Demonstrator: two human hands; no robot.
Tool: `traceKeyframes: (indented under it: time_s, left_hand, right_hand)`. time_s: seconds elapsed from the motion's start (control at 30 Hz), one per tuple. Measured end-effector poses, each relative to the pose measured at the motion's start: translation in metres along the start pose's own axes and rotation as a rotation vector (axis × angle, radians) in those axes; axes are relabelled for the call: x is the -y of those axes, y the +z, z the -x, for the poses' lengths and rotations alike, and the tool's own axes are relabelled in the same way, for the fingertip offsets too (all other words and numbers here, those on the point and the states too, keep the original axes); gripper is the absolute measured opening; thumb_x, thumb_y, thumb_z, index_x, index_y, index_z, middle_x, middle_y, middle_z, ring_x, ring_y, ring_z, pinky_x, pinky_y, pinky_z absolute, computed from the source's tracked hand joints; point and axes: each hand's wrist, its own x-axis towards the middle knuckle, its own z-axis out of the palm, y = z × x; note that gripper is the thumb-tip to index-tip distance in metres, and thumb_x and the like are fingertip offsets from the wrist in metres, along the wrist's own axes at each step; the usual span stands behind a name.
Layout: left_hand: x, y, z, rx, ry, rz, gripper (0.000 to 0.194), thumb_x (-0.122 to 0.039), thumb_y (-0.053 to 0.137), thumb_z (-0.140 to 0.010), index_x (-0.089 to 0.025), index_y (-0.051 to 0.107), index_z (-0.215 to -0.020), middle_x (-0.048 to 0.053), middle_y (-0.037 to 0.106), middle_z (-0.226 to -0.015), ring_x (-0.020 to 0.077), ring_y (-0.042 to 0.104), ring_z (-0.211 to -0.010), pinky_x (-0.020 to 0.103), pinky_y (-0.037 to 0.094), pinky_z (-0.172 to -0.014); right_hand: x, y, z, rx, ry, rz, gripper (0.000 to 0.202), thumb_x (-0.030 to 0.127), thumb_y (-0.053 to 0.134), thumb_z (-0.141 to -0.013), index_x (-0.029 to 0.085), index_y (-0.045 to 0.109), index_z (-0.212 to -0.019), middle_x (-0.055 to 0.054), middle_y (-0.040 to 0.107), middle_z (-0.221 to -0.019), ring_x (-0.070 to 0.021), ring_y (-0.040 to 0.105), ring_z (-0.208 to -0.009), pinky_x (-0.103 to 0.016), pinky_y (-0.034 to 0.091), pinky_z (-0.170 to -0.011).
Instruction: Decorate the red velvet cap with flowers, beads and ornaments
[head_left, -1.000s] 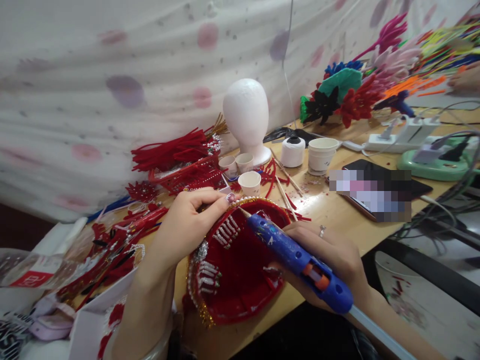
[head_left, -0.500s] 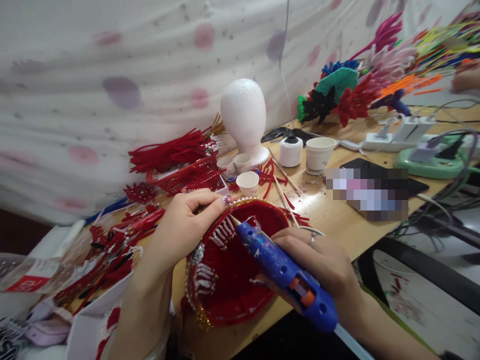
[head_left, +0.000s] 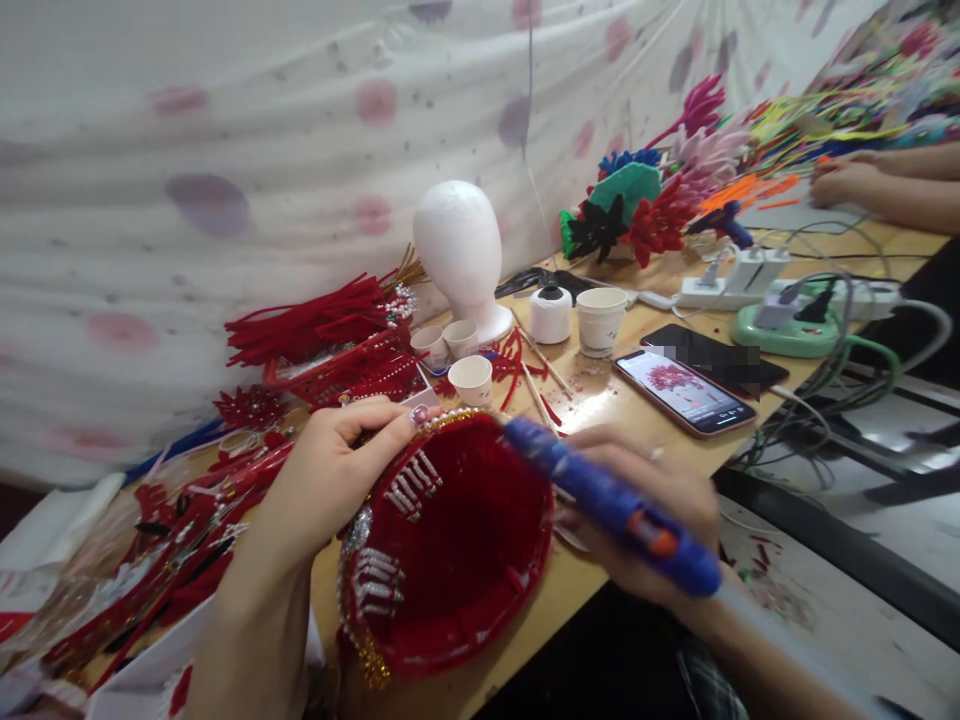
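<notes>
Near, centre: one red cap-like piece [head_left: 457, 560], round, deep, its open side turned up toward the wearer of the camera, held over the table [head_left: 679, 455]. Edge trim [head_left: 370, 655] of gold and pearly beads along the left and far sides. Inside the left wall, two rows of silvery beaded strips [head_left: 412, 485].

Near left: one left hand [head_left: 334, 465], thumb pressed on the far-left rim, fingers curled behind it; the closer of the two, in direct contact with the piece.

Near right: one right hand [head_left: 660, 485], blurred, wrapped around a blue glue gun [head_left: 600, 495]. The gun's long axis slants from near right to far left, nozzle at the far-right rim, right of the left thumb; whether tip and rim touch, I cannot tell from here. The red piece lies left of the gun's body.

Left side: red trimmings in a loose pile [head_left: 202, 540].

Middle: one small paper cup [head_left: 471, 382] beyond the rim; one lit phone [head_left: 684, 392] to the right.

Far: one white foam head [head_left: 459, 240]; one white spool [head_left: 550, 318]; one bunch of fuzzy flowers [head_left: 626, 200]; at far right, a co-worker's hands [head_left: 847, 183].
</notes>
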Motion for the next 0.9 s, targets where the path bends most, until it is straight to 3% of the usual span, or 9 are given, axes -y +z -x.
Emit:
traceKeyframes:
  time_s: [0.1, 0.13, 0.23, 0.33, 0.53, 0.67, 0.77, 0.83, 0.9]
  left_hand:
    - [0.0, 0.0, -0.001, -0.003, -0.006, -0.001, 0.027, -0.042, 0.061, -0.084, -0.02, 0.071, -0.072, -0.001, 0.069, -0.077, 0.0161, 0.059, -0.074, 0.023, 0.043, -0.066]
    - [0.0, 0.0, -0.001, -0.003, -0.007, -0.003, 0.028, -0.043, 0.061, -0.084, -0.02, 0.071, -0.072, -0.001, 0.069, -0.076, 0.016, 0.058, -0.074, 0.023, 0.043, -0.065]
    - [-0.001, 0.001, -0.001, -0.007, 0.001, -0.004, 0.028, -0.042, 0.061, -0.084, -0.02, 0.069, -0.068, -0.002, 0.069, -0.074, 0.0154, 0.058, -0.072, 0.023, 0.043, -0.064]
    - [-0.001, 0.001, -0.001, -0.007, -0.007, 0.007, 0.027, -0.041, 0.061, -0.083, -0.02, 0.07, -0.068, -0.002, 0.07, -0.075, 0.0156, 0.058, -0.072, 0.023, 0.043, -0.065]
    - [0.003, 0.001, -0.002, -0.008, -0.037, 0.057, 0.025, -0.043, 0.063, -0.083, -0.021, 0.074, -0.077, -0.001, 0.073, -0.081, 0.0169, 0.061, -0.077, 0.023, 0.045, -0.067]
    - [0.004, 0.001, -0.002, -0.022, -0.028, 0.054, 0.024, -0.041, 0.062, -0.083, -0.021, 0.072, -0.072, -0.002, 0.071, -0.076, 0.0162, 0.06, -0.073, 0.023, 0.044, -0.063]
    - [0.002, 0.001, -0.002, -0.023, -0.03, 0.039, 0.027, -0.04, 0.061, -0.083, -0.02, 0.069, -0.068, -0.001, 0.069, -0.073, 0.0157, 0.058, -0.069, 0.023, 0.042, -0.061]
    - [0.0, 0.001, -0.001, -0.017, -0.027, 0.028, 0.028, -0.04, 0.06, -0.083, -0.019, 0.068, -0.067, -0.001, 0.067, -0.071, 0.0151, 0.056, -0.068, 0.023, 0.041, -0.059]
    - [-0.002, 0.001, -0.001, -0.013, -0.022, 0.022, 0.028, -0.04, 0.06, -0.084, -0.018, 0.067, -0.068, -0.001, 0.066, -0.071, 0.0149, 0.055, -0.067, 0.023, 0.041, -0.058]
  right_hand:
    - [-0.032, -0.018, -0.005, -0.334, 0.295, 0.277, 0.026, 0.041, 0.062, -0.087, 0.021, 0.059, -0.071, -0.002, 0.058, -0.067, -0.0167, 0.053, -0.057, -0.031, 0.042, -0.056]
    - [-0.045, -0.023, -0.007, -0.325, 0.431, 0.364, 0.034, 0.048, 0.06, -0.087, 0.022, 0.056, -0.066, -0.001, 0.054, -0.061, -0.0171, 0.05, -0.053, -0.032, 0.039, -0.054]
    - [-0.078, -0.029, -0.009, -0.08, 0.693, 0.541, 0.046, 0.062, 0.054, -0.084, 0.022, 0.056, -0.063, -0.004, 0.056, -0.059, -0.0217, 0.053, -0.056, -0.033, 0.036, -0.055]
    - [-0.092, -0.025, -0.005, 0.154, 0.813, 0.579, 0.052, 0.067, 0.044, -0.086, 0.022, 0.055, -0.061, -0.007, 0.06, -0.063, -0.0261, 0.058, -0.063, -0.034, 0.037, -0.057]
    - [-0.073, -0.029, 0.011, 0.125, 0.611, 0.815, 0.049, 0.066, 0.045, -0.085, 0.018, 0.054, -0.081, -0.016, 0.062, -0.081, -0.0321, 0.059, -0.078, -0.039, 0.041, -0.067]
    - [-0.052, -0.047, 0.023, 0.304, 0.59, 0.806, 0.038, 0.057, 0.055, -0.083, 0.021, 0.05, -0.072, -0.009, 0.059, -0.068, -0.0293, 0.058, -0.068, -0.038, 0.041, -0.062]
    - [-0.028, -0.05, 0.019, 0.457, 0.568, 0.509, 0.03, 0.044, 0.057, -0.087, 0.021, 0.056, -0.069, -0.004, 0.059, -0.062, -0.0211, 0.056, -0.054, -0.032, 0.039, -0.05]
    - [-0.009, -0.04, 0.009, 0.392, 0.351, 0.237, 0.02, 0.034, 0.056, -0.093, 0.021, 0.064, -0.079, -0.003, 0.065, -0.073, -0.0176, 0.061, -0.065, -0.029, 0.046, -0.057]
    - [0.005, -0.023, -0.005, 0.196, 0.041, 0.113, 0.008, 0.017, 0.06, -0.092, 0.021, 0.067, -0.089, -0.003, 0.067, -0.083, -0.0153, 0.063, -0.075, -0.028, 0.05, -0.068]
